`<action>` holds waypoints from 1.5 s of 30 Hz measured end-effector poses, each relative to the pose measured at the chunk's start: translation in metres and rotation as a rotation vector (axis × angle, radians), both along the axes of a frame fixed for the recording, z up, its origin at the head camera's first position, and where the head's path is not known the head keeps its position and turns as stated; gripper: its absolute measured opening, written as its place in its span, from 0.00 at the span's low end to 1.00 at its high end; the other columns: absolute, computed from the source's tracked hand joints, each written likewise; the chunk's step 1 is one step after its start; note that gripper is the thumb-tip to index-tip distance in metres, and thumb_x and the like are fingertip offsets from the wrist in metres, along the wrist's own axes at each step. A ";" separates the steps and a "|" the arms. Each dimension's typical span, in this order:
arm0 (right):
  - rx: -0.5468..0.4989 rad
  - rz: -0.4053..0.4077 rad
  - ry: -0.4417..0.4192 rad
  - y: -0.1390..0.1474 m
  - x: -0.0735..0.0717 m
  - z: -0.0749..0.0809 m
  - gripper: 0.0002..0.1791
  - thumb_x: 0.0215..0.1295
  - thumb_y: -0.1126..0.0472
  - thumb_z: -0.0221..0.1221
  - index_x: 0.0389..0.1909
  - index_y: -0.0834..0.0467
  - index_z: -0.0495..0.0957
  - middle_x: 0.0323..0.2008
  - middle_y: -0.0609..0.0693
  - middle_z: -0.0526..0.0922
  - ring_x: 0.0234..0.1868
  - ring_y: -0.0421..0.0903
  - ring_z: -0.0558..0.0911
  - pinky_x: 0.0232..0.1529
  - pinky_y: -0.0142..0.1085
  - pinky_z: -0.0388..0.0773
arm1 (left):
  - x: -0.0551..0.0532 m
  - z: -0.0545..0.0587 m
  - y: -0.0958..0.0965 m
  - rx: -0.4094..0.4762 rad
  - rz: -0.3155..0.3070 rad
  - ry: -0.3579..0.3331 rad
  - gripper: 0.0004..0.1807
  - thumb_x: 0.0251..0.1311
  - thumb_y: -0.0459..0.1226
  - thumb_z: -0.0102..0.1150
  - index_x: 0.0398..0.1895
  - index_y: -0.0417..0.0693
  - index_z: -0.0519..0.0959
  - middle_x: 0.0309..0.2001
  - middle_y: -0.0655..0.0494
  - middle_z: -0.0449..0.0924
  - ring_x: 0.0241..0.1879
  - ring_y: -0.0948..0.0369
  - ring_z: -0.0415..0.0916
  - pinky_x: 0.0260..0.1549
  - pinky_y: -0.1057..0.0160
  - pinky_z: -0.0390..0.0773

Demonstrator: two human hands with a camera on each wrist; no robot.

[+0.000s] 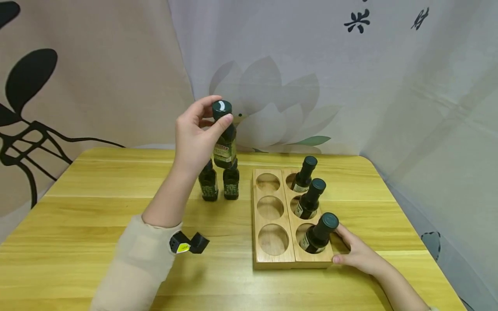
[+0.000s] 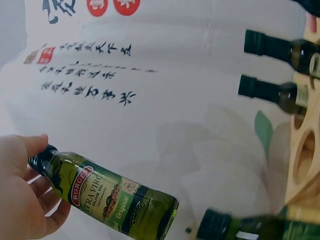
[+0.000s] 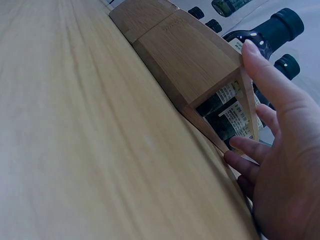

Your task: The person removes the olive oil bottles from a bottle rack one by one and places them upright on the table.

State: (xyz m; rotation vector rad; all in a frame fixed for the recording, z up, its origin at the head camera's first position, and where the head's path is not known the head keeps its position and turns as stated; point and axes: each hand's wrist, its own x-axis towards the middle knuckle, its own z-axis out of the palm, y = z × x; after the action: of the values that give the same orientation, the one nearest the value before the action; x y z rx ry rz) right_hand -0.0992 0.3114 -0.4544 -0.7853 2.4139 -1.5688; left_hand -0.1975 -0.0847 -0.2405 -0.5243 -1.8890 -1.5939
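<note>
My left hand point(image 1: 198, 131) grips a small olive oil bottle point(image 2: 107, 197) by its dark cap and neck, thumb on one side and fingers on the other. The bottle is held up above the table, its green label showing in the left wrist view. At the right, my right hand point(image 1: 359, 255) rests against the near right side of a wooden bottle rack point(image 1: 274, 259). Its thumb touches the rack's corner and its fingers lie loosely along the open side. Three dark-capped bottles lean in the rack's right column, the nearest bottle point(image 1: 320, 233) beside that hand.
Two more dark bottles, one left point(image 1: 209, 183) and one right point(image 1: 231, 183), stand on the wooden table point(image 1: 97, 207) left of the rack. Three round recesses line the rack's left column. A printed cloth point(image 1: 272, 65) hangs behind the table's far edge.
</note>
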 end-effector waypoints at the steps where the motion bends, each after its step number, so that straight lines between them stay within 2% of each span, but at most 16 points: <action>1: -0.002 -0.001 -0.003 0.000 0.000 0.000 0.50 0.60 0.50 0.66 0.73 0.66 0.48 0.67 0.75 0.53 0.66 0.27 0.53 0.60 0.19 0.49 | 0.001 0.002 -0.004 -0.002 0.010 -0.006 0.18 0.56 0.31 0.67 0.50 0.36 0.79 0.41 0.48 0.81 0.39 0.61 0.76 0.40 0.64 0.76; 8: 0.002 -0.010 -0.018 0.001 0.001 -0.001 0.50 0.60 0.50 0.66 0.73 0.65 0.48 0.68 0.74 0.52 0.66 0.26 0.52 0.60 0.18 0.48 | 0.005 0.008 -0.029 -0.012 0.059 0.009 0.17 0.57 0.31 0.66 0.49 0.34 0.79 0.38 0.52 0.82 0.37 0.61 0.76 0.38 0.65 0.75; 15: 0.014 -0.009 -0.011 0.002 0.000 0.000 0.48 0.60 0.50 0.66 0.75 0.56 0.51 0.68 0.72 0.55 0.67 0.27 0.53 0.60 0.19 0.49 | 0.008 0.006 -0.057 -0.031 0.160 -0.091 0.17 0.56 0.33 0.67 0.50 0.42 0.80 0.37 0.59 0.82 0.37 0.61 0.76 0.38 0.69 0.74; 20: 0.006 -0.001 -0.013 0.001 0.000 0.001 0.47 0.59 0.52 0.66 0.75 0.54 0.51 0.68 0.73 0.53 0.67 0.27 0.52 0.60 0.19 0.49 | 0.008 -0.003 -0.074 -0.076 0.204 -0.110 0.18 0.57 0.33 0.67 0.51 0.41 0.80 0.38 0.59 0.81 0.38 0.63 0.75 0.38 0.70 0.73; 29: 0.000 0.002 -0.012 0.002 0.000 0.001 0.46 0.59 0.53 0.66 0.74 0.54 0.51 0.67 0.72 0.55 0.67 0.28 0.54 0.61 0.20 0.49 | 0.006 -0.031 -0.092 -0.130 0.254 -0.219 0.21 0.59 0.37 0.66 0.55 0.44 0.78 0.40 0.55 0.81 0.35 0.62 0.75 0.35 0.74 0.75; 37: -0.011 0.007 -0.024 -0.001 0.001 0.003 0.47 0.60 0.52 0.66 0.75 0.55 0.50 0.68 0.72 0.53 0.67 0.28 0.53 0.61 0.19 0.49 | 0.001 -0.064 -0.100 -0.137 0.249 -0.258 0.21 0.60 0.37 0.65 0.56 0.41 0.77 0.43 0.48 0.81 0.37 0.63 0.75 0.35 0.75 0.75; 45: -0.012 0.004 -0.031 -0.002 0.002 0.005 0.47 0.60 0.52 0.66 0.75 0.56 0.50 0.68 0.72 0.52 0.67 0.27 0.52 0.61 0.19 0.49 | -0.002 -0.097 -0.105 -0.162 0.228 -0.284 0.21 0.60 0.35 0.64 0.56 0.38 0.76 0.44 0.44 0.80 0.41 0.67 0.74 0.41 0.72 0.74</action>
State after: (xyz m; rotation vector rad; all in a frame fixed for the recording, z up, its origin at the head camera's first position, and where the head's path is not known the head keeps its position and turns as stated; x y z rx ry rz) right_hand -0.0974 0.3093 -0.4496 -0.7616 2.3823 -1.5835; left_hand -0.1995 -0.1899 -0.3374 -0.1436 -2.2120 -1.4326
